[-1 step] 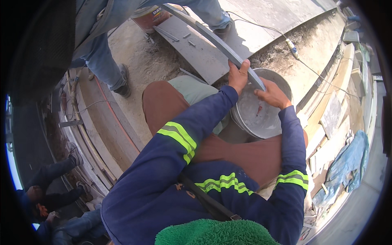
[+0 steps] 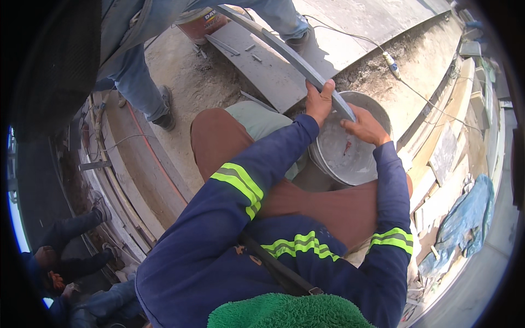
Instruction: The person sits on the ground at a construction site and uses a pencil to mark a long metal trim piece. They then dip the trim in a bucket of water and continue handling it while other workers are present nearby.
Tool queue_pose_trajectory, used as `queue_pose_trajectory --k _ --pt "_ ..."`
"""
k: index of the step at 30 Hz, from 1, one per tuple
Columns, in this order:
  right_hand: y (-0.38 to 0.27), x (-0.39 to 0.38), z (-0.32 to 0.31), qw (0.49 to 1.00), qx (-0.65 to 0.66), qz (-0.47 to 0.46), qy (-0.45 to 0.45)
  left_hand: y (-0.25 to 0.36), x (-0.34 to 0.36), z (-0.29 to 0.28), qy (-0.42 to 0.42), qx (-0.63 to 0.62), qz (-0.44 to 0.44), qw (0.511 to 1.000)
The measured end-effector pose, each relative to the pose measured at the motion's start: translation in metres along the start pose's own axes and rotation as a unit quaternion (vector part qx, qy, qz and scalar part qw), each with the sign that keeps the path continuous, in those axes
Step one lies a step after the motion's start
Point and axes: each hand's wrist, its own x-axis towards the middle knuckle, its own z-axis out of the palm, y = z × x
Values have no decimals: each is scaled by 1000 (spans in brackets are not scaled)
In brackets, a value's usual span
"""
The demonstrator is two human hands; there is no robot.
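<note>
A long, narrow grey metal profile [image 2: 290,56] slants from the upper middle of the head view down to my hands. My left hand [image 2: 318,104] is closed round it near its lower end, thumb on top. At the very end, my right hand [image 2: 367,127] grips the tip between thumb and fingers. Both hands are over a grey, dusty bucket [image 2: 354,168] that stands between my bent legs. A small red scrap [image 2: 347,147] lies inside the bucket. The profile's far end passes by a standing person's legs and leaves the picture.
A person in jeans [image 2: 136,82] stands close at upper left, beside a red-labelled bucket [image 2: 198,28]. Grey panels [image 2: 268,71] lie ahead. A cable with a connector [image 2: 391,64] crosses the right. Boards and a blue plastic sheet [image 2: 462,224] lie far right. Another person [image 2: 82,279] sits lower left.
</note>
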Motion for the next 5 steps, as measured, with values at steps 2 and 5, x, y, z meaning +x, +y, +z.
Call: queue_pose_trajectory --k 2,5 --pt "-2 -1 0 1000 1 3 4 0 1 0 0 10 4 1000" --pt "-7 -2 -2 1000 8 10 -4 -2 3 1 1 24 18 1000"
